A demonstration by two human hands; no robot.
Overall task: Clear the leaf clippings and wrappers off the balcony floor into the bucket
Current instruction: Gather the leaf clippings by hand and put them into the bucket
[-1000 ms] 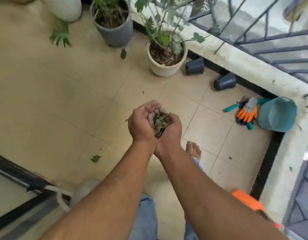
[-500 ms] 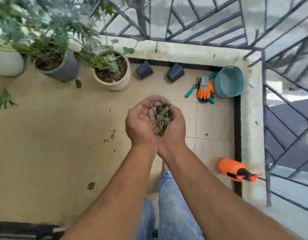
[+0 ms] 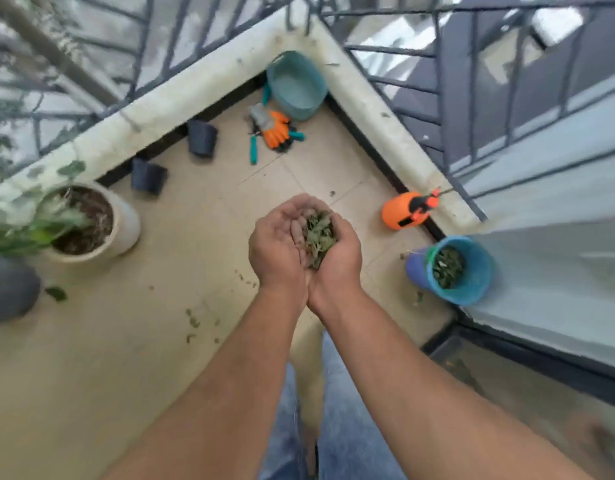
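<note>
My left hand (image 3: 276, 252) and my right hand (image 3: 337, 263) are pressed together side by side, cupped around a heap of green leaf clippings (image 3: 318, 237), held above the tiled floor. A blue bucket (image 3: 472, 282) with leaf clippings inside stands on the floor to the right of my hands, by the wall. Small leaf bits (image 3: 193, 322) lie scattered on the floor to the lower left of my hands, and one larger leaf (image 3: 56, 293) lies further left.
A cream plant pot (image 3: 124, 225) and a grey pot (image 3: 10, 292) stand at left. Two small black pots (image 3: 202, 137), orange gloves (image 3: 275, 128) with teal tools, and a teal basin (image 3: 297, 86) fill the corner. An orange spray bottle (image 3: 401, 211) lies by the railing kerb.
The view has swung to the right, bringing the blue bucket into sight. My cupped hands keep hold of the leaf clippings at the same height.
</note>
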